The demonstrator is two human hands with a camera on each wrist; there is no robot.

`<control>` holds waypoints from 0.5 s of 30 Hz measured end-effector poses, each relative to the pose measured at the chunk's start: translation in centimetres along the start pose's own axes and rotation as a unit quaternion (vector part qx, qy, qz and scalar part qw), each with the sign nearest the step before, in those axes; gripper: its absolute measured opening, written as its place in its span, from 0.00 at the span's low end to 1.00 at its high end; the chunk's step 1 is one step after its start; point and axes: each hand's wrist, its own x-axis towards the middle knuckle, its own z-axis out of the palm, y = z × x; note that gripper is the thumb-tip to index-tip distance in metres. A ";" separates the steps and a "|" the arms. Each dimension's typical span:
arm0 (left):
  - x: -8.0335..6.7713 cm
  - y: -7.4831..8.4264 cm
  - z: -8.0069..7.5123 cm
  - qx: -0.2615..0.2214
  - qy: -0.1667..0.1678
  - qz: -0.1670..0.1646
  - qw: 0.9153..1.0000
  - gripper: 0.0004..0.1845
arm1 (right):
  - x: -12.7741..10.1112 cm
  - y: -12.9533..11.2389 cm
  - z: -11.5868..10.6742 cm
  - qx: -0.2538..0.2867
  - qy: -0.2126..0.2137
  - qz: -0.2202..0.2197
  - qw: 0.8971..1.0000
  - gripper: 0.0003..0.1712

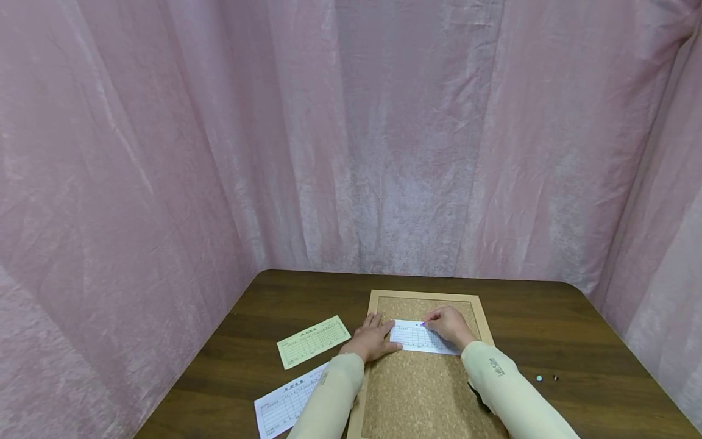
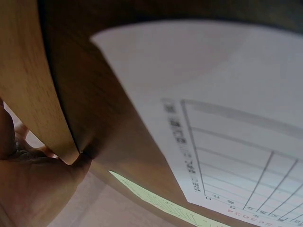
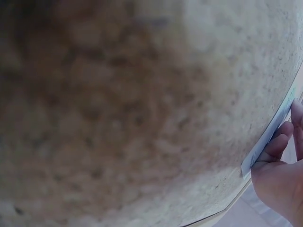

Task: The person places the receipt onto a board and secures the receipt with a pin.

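A cork board (image 1: 417, 390) in a light wooden frame lies on the brown table (image 1: 548, 323). A white printed slip (image 1: 419, 338) lies across the cork. My left hand (image 1: 375, 337) lies flat with straight fingers on the slip's left end and the frame. My right hand (image 1: 446, 323) has its fingers curled at the slip's top edge, pinching what looks like a small blue pin (image 1: 425, 324). In the right wrist view the blurred cork (image 3: 142, 118) fills the frame, with the slip's edge (image 3: 271, 135) and my right hand (image 3: 279, 175) at the far right. The left wrist view shows my palm (image 2: 33, 189) beside the frame (image 2: 28, 71).
A green slip (image 1: 312, 341) and another white slip (image 1: 287, 405) lie on the table left of the board; the left wrist view shows them too, white slip (image 2: 227, 118) and green slip (image 2: 156, 201). Two small pins (image 1: 539, 378) lie right of the board. Pink curtains (image 1: 351, 134) surround the table.
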 end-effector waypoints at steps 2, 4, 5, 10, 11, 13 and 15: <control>0.0 0.0 0.0 -0.002 0.000 -0.001 1.000 0.38 | 0.0 0.0 0.0 -0.005 0.001 -0.003 1.000 0.05; 0.0 0.0 0.0 -0.001 0.000 -0.001 1.000 0.38 | 0.0 0.0 0.0 -0.012 0.002 -0.005 1.000 0.05; 0.1 0.0 0.0 -0.001 0.001 -0.001 1.000 0.38 | 0.1 0.0 0.0 -0.014 0.003 -0.006 1.000 0.05; 0.1 0.0 0.0 0.001 0.000 0.000 1.000 0.38 | 0.1 -0.3 0.0 -0.024 0.003 -0.016 1.000 0.05; 0.1 0.0 0.0 0.002 0.000 0.000 1.000 0.38 | 0.1 -0.3 0.0 -0.025 0.003 -0.016 1.000 0.05; 0.1 0.0 0.0 0.003 0.000 0.000 1.000 0.38 | 0.1 -0.3 0.1 -0.029 0.004 -0.018 0.999 0.05; 0.1 0.0 0.1 0.004 0.000 0.000 1.000 0.38 | 0.1 -0.3 0.1 -0.033 0.003 -0.016 0.999 0.06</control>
